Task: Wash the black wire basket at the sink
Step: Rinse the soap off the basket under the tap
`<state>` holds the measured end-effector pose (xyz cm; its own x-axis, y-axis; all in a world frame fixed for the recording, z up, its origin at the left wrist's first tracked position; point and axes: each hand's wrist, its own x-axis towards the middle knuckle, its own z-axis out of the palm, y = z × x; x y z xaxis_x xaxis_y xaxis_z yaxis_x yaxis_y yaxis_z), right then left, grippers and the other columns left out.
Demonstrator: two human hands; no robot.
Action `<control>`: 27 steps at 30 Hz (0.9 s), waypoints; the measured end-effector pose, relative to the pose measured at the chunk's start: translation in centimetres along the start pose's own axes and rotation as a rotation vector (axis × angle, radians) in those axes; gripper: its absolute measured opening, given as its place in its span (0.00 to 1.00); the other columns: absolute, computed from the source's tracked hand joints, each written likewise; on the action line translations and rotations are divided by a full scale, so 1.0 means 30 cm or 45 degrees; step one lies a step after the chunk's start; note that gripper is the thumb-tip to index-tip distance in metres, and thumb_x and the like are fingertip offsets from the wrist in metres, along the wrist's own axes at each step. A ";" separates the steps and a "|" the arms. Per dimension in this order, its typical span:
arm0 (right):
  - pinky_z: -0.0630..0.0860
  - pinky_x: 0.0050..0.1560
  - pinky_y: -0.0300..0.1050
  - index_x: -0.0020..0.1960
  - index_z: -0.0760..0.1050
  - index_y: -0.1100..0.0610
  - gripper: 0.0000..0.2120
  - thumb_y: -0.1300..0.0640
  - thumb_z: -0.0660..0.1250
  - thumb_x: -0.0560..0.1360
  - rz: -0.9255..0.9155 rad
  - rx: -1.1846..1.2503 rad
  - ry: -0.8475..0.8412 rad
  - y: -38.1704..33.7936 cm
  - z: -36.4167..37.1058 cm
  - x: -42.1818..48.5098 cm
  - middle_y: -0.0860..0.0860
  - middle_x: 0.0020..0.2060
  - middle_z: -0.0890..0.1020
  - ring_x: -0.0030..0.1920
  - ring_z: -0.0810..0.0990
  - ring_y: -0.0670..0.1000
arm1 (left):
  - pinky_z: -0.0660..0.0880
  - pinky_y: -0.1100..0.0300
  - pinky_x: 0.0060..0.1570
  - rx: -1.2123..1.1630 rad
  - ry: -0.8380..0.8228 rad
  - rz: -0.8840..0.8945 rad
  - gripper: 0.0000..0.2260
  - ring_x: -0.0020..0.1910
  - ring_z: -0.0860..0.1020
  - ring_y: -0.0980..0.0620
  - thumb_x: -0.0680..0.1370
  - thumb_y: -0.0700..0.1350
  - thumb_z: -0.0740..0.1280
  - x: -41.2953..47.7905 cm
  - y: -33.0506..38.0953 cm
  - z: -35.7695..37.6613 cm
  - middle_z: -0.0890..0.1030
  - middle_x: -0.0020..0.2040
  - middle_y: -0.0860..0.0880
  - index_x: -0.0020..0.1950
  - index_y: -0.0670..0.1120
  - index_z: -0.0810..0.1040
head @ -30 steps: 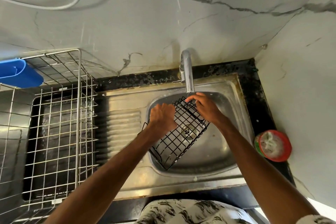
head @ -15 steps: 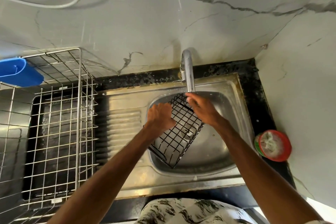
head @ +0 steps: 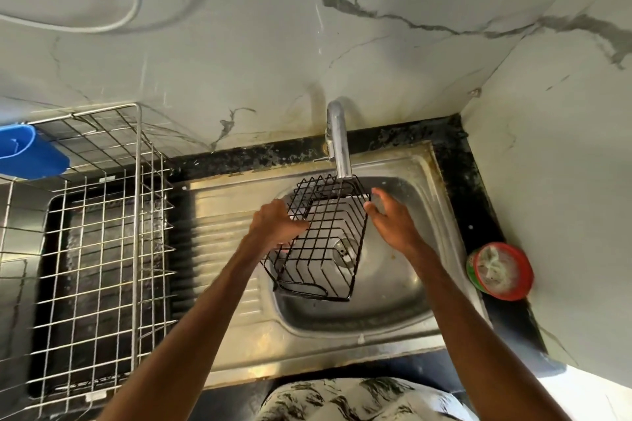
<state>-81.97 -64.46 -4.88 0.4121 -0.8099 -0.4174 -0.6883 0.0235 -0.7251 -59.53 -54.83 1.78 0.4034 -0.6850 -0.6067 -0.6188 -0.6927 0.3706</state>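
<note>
Over 1 sink, left hand grips 1 wire basket.

One sink. Over the sink: one black wire basket, one tap and two hands, a left hand and a right hand. Left of the sink: one silver wire rack, one blue container. Right of the sink: one red-rimmed tub.

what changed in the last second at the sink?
The black wire basket swung anticlockwise, its far end under the tap spout. The right hand slid off the basket's top to its right edge, fingers open. The left hand still grips the left side. Sink, dish rack and red tub unchanged.
</note>
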 end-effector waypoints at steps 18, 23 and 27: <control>0.84 0.37 0.53 0.71 0.65 0.59 0.17 0.69 0.55 0.84 0.599 1.930 -0.122 -0.148 -0.102 -0.080 0.68 0.49 0.85 0.46 0.87 0.64 | 0.74 0.49 0.69 -0.793 -0.655 -0.193 0.26 0.65 0.78 0.42 0.78 0.57 0.73 0.048 -0.062 0.002 0.77 0.70 0.39 0.71 0.45 0.75; 0.84 0.42 0.63 0.70 0.62 0.56 0.17 0.69 0.51 0.85 0.688 2.023 0.200 -0.140 -0.044 -0.072 0.71 0.53 0.82 0.47 0.86 0.68 | 0.78 0.49 0.64 -0.745 -0.056 -0.072 0.23 0.61 0.82 0.44 0.79 0.60 0.71 -0.002 -0.079 0.074 0.83 0.63 0.44 0.66 0.45 0.82; 0.84 0.48 0.64 0.72 0.60 0.50 0.19 0.67 0.50 0.85 0.669 2.042 0.361 -0.164 -0.003 -0.073 0.70 0.56 0.81 0.49 0.86 0.68 | 0.83 0.50 0.55 -0.999 0.108 -0.122 0.16 0.49 0.85 0.48 0.77 0.57 0.75 -0.061 -0.081 0.158 0.86 0.49 0.47 0.55 0.48 0.83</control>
<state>-79.55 -62.85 -0.36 0.1217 -0.5901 -0.7981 0.6115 0.6780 -0.4080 -61.97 -50.82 -1.33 0.5005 -0.6075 -0.6168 0.0641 -0.6845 0.7262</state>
